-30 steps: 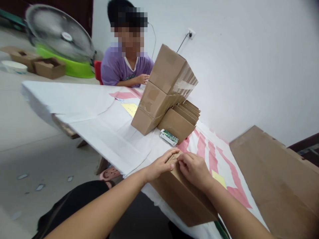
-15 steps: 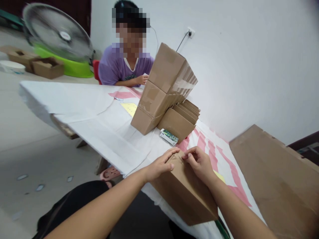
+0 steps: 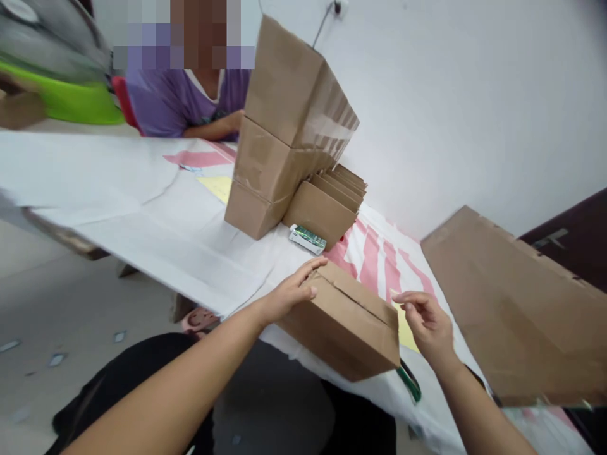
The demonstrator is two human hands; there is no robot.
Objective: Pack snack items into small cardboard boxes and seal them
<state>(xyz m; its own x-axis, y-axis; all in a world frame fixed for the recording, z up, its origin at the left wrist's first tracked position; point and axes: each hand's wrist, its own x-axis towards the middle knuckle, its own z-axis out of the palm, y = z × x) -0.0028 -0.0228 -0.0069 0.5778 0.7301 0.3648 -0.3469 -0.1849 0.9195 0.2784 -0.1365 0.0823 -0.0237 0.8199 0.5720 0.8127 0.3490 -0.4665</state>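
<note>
A closed cardboard box (image 3: 348,316) lies at the near edge of the cloth-covered table, its top flaps meeting along a narrow seam. My left hand (image 3: 287,294) holds its far left end, with the fingers stretched along the edge and the thumb on the upper side. Off the box's right end hovers my right hand (image 3: 427,322), apart from the cardboard. Its index finger points left, the other fingers are partly curled, and I see nothing held. A green curved object (image 3: 410,382) pokes out beside the box's near right corner, mostly hidden.
Stacked taped boxes (image 3: 279,120) stand beyond, beside a row of folded cardboard pieces (image 3: 322,212). A small green-and-white packet (image 3: 307,239) lies before them. A large carton (image 3: 516,309) is at right. Across the table sits a person in a purple shirt (image 3: 159,104); a fan (image 3: 52,44) is behind left.
My right hand has left the box top and moved right, past its end, uncovering the seam. My left hand stays on the box. The view has shifted right and downward.
</note>
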